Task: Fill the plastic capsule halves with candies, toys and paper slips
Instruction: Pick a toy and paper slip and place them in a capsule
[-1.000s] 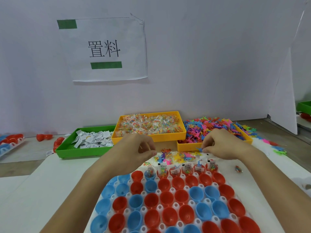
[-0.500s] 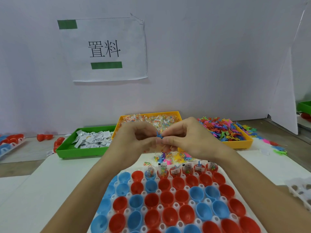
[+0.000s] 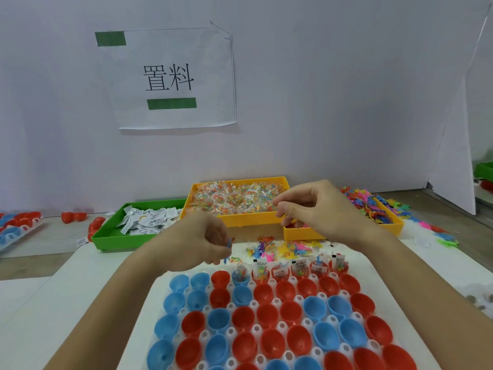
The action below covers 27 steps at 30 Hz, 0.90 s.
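A white partition (image 3: 320, 102) with a taped paper sign (image 3: 170, 76) fills the upper frame. Across the lower centre, a white holder (image 3: 157, 295) is loaded with red and blue capsule halves (image 3: 266, 313); only the far row is filled. At mid-frame, slips are held in a green tray (image 3: 106, 233) and candies in a yellow tray (image 3: 250, 221). A small blue toy (image 3: 229, 243) is pinched by the left hand (image 3: 197, 241); the right hand (image 3: 314, 206) is loosely curled and grasps nothing. The toy is judged light, soft and best pinched mid-body.

Red and blue capsule halves (image 3: 266, 319), green tray (image 3: 112, 231), orange trays (image 3: 250, 218), seemingly multicoloured candies (image 3: 237, 196)
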{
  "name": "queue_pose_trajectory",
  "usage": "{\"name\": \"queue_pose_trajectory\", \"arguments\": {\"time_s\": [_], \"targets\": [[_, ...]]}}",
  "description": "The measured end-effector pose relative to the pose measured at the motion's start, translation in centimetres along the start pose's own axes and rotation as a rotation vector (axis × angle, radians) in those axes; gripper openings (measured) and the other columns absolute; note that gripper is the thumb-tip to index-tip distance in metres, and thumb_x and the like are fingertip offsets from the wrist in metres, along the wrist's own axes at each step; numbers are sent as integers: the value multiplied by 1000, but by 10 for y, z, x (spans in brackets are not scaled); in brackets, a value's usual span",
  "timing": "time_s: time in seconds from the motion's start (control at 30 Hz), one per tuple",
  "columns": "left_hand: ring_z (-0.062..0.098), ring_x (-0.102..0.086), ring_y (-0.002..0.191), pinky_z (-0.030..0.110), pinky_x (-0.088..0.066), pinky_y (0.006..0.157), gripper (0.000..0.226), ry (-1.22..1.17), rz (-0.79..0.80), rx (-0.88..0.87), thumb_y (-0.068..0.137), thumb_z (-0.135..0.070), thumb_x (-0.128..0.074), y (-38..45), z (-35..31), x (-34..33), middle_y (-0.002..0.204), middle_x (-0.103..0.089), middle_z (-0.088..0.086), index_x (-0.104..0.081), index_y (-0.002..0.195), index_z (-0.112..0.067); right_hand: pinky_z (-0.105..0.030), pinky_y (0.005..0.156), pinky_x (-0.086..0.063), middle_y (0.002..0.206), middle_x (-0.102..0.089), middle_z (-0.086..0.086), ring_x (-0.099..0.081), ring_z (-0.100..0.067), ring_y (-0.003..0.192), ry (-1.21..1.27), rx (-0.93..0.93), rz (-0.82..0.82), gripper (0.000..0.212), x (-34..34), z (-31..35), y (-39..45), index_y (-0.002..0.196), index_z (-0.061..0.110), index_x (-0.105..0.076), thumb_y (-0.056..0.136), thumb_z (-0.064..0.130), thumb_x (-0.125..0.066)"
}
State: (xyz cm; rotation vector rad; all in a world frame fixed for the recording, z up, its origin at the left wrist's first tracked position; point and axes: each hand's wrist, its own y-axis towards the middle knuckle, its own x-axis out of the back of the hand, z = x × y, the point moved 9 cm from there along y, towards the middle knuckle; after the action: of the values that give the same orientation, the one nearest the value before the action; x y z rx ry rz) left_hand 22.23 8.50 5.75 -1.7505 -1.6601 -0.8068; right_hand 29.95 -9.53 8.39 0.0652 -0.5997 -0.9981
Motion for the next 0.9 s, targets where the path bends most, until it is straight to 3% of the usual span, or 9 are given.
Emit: {"name": "queue_pose_trajectory", "arguments": {"time_s": [0.13,0.23,0.33,0.47,0.63,0.73,0.9], "targets": [[18,-69,77,38,-55,79,5,149,96,40,83,-16,-75,1,11,-11,76,-74,-2,-72,80,-18,-22,65,-58,86,-77,6,-74,-12,76,-61,-11,-17,12,10,-7,1,101,19,-76,96,18,-65],[0,-61,62,21,-50,63,9,182,91,61,81,-21,-78,2,17,-12,70,-70,-14,-72,76,-24,-17,59,-52,87,-77,7,-74,-12,76,-98,-20,-27,12,20,-12,1,100,23,-76,97,20,-64],[-6,-55,57,9,-38,52,12,212,96,70,81,-23,-79,2,22,-13,70,-68,-17,-71,73,-28,-12,57,-48,84,-77,8,-74,-11,74,-134,-66,-38,13,31,-23,1,96,25,-76,97,19,-65],[-7,-54,59,8,-38,52,14,244,96,73,81,-24,-79,3,25,-16,74,-67,-17,-70,72,-31,-8,54,-45,77,-76,8,-71,-7,68,-296,-140,11,14,37,-41,0,91,20,-78,96,21,-66],[-2,-55,62,12,-43,56,9,271,91,80,82,-28,-78,5,27,-17,75,-65,-17,-70,80,-30,-23,72,-55,78,-75,7,-71,-3,71,-538,-303,180,19,36,-71,-8,87,23,-76,98,28,-62],[0,-55,62,12,-44,55,6,273,104,77,83,-25,-76,5,27,-18,76,-66,-15,-71,82,-28,-27,77,-57,79,-76,4,-71,-5,73,-608,-361,186,21,44,-83,-10,83,23,-75,99,27,-61],[0,-56,65,15,-45,59,8,286,117,88,82,-26,-77,4,27,-19,79,-66,-14,-69,82,-29,-14,59,-48,95,-74,9,-71,-3,80,-666,-457,275,21,48,-100,-16,98,24,-76,102,25,-55]]}}
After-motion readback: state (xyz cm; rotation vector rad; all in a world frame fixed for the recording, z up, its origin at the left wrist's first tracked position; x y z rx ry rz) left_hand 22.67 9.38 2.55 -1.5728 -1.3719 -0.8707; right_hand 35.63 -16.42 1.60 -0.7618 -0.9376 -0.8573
